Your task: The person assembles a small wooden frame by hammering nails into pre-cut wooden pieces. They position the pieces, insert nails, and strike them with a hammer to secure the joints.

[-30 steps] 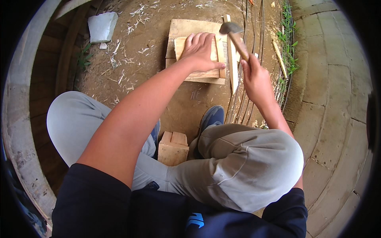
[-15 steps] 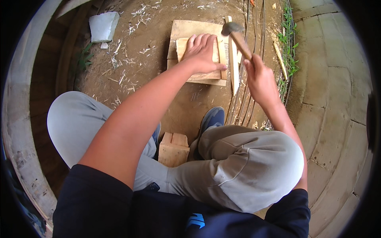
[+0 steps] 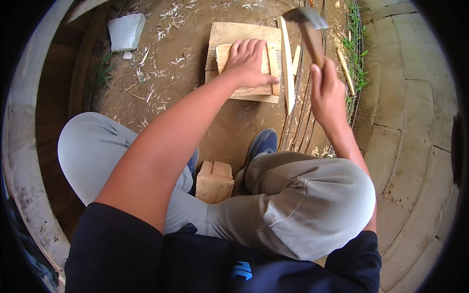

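My left hand [image 3: 248,61] holds down a small pale wooden board [image 3: 254,91], its fingers reaching to the far edge and its thumb against a thin wooden strip [image 3: 273,61] standing along the right side. Much of the small board is hidden under the palm. It rests on a larger wooden board [image 3: 244,31] on the ground. In my closed right hand [image 3: 328,93] is a hammer [image 3: 312,43], gripped by its wooden handle. Its dark metal head, slightly blurred, is raised above and right of the boards, apart from them.
Long wooden strips [image 3: 288,83] lie right of the boards, beside dark metal rods [image 3: 305,112]. A wooden block [image 3: 215,183] sits between my feet. A pale stone slab [image 3: 126,32] lies at far left, with wood shavings [image 3: 146,73] on the soil. A block wall [image 3: 403,107] runs along the right.
My right hand has lifted the hammer up and to the right, away from the boards, and its head has turned. My left hand stays on the small board.
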`<state>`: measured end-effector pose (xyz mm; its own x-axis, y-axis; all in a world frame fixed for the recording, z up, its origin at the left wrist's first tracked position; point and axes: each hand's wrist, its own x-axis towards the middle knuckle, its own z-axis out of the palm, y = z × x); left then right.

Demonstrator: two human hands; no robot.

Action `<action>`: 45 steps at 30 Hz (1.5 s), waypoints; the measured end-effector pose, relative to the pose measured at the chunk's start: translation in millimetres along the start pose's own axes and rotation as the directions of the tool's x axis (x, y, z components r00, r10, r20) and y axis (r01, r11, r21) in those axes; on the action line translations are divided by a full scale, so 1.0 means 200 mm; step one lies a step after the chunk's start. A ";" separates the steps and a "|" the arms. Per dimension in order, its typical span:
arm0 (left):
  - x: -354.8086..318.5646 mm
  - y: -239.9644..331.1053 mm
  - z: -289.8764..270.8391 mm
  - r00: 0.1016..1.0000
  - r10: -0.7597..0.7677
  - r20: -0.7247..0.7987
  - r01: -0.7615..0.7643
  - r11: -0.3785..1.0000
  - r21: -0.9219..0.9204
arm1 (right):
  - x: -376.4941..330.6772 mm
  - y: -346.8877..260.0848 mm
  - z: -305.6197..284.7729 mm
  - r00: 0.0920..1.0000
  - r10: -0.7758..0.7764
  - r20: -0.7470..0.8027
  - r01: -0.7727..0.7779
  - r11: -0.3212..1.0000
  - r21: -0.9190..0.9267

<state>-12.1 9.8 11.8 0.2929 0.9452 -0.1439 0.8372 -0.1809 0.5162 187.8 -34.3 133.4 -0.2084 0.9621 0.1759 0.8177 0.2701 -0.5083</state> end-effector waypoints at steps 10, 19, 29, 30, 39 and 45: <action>0.02 -0.02 0.03 0.996 0.036 -0.083 -0.034 0.999 0.022 | -0.04 0.05 0.05 1.000 -0.027 0.007 0.027 0.999 -0.047; 0.03 -0.03 0.04 0.995 0.048 -0.089 -0.046 0.999 0.024 | -0.14 0.10 0.13 1.000 0.024 -0.018 -0.024 0.999 0.029; 0.01 -0.02 0.04 0.996 0.039 -0.079 -0.038 0.999 0.016 | -0.17 0.07 0.14 0.997 0.027 -0.072 -0.020 0.995 0.095; 0.02 -0.02 0.03 0.996 0.044 -0.083 -0.042 0.999 0.017 | -0.16 0.06 0.13 0.997 0.025 -0.069 -0.022 0.998 0.055; 0.02 -0.02 0.03 0.999 0.007 -0.049 -0.005 0.999 0.039 | 0.09 0.01 -0.03 0.969 0.208 0.132 -0.208 0.978 -0.013; 0.02 0.01 0.03 0.999 0.005 -0.042 -0.004 1.000 0.030 | 0.11 0.03 -0.01 0.949 0.181 0.257 -0.166 0.983 -0.078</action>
<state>-6.3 10.8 6.7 0.2778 0.9548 -0.1061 0.8493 -0.1925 0.4916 189.3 -11.6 134.6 -0.1879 0.9719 -0.1421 0.8805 0.1025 -0.4628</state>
